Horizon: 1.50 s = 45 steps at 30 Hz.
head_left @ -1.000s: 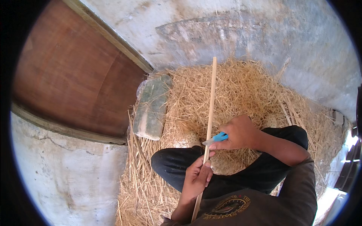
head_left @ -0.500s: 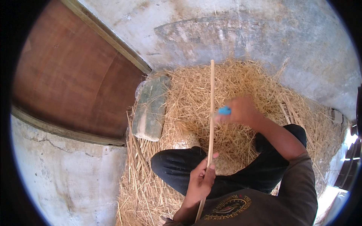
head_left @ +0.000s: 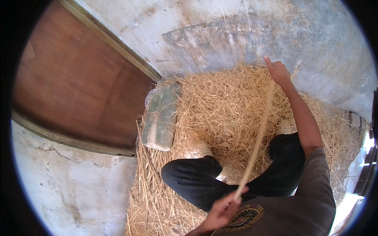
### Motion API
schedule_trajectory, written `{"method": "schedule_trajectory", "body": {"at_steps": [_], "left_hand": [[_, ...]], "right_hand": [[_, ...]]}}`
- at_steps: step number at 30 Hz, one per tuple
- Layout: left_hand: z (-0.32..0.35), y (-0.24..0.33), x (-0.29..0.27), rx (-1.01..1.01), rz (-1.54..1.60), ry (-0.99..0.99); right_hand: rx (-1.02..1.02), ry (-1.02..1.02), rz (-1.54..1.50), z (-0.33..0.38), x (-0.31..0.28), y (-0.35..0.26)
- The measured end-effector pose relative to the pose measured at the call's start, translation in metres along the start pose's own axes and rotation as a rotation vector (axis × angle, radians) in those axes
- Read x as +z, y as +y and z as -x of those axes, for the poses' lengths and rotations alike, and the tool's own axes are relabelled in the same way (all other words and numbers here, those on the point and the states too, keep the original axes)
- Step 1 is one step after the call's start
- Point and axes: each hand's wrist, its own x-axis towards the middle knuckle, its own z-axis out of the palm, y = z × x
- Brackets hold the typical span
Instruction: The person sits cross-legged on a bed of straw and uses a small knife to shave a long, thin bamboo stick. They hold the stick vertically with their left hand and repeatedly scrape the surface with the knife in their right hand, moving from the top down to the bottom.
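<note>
A long, pale bamboo strip [head_left: 256, 147], smeared by motion, slants from my lap up to the far right over the straw. Around its near end my left hand [head_left: 223, 209] is closed, in front of my shirt. My right hand [head_left: 278, 73] is at the strip's far end, by the wall, fingers curled and thumb stretched out. The blue-handled tool seen in this fist earlier is now hidden by the hand. A fine sliver seems to stick out by the thumb tip, too thin to make out.
Dry straw or shavings [head_left: 224, 94] cover the floor around my crossed legs [head_left: 189, 177]. A worn grey-green block [head_left: 161, 116] lies at the left, beside a brown door panel [head_left: 78, 82]. The plastered wall [head_left: 220, 35] rises close beyond the straw.
My right hand has swung far and right, up to the wall. The strip's far end has tilted right, and my left hand has moved nearer to my body and slightly right.
</note>
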Motion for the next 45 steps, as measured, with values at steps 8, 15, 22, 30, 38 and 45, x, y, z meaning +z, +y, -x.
{"method": "schedule_trajectory", "body": {"at_steps": [8,15,22,30,38,45], "left_hand": [[-0.029,0.017,-0.035,-0.001,0.149,0.295],[-0.030,0.022,-0.025,0.044,0.040,0.291],[-0.031,0.020,-0.025,-0.011,0.036,0.330],[-0.032,0.013,-0.022,0.001,0.005,0.314],[-0.020,0.002,-0.009,-0.063,-0.010,0.176],[-0.025,-0.004,-0.018,-0.114,0.132,0.175]], "right_hand": [[-0.836,-0.262,-0.002,0.176,0.033,-0.060],[-0.891,-0.132,-0.067,0.185,0.041,-0.065],[-0.976,-0.091,0.005,0.195,0.048,-0.069],[-0.865,-0.283,0.172,0.191,0.044,-0.068],[-0.390,-0.078,0.174,0.058,0.037,-0.043],[-0.104,-0.082,-0.059,0.012,0.024,-0.001]]}}
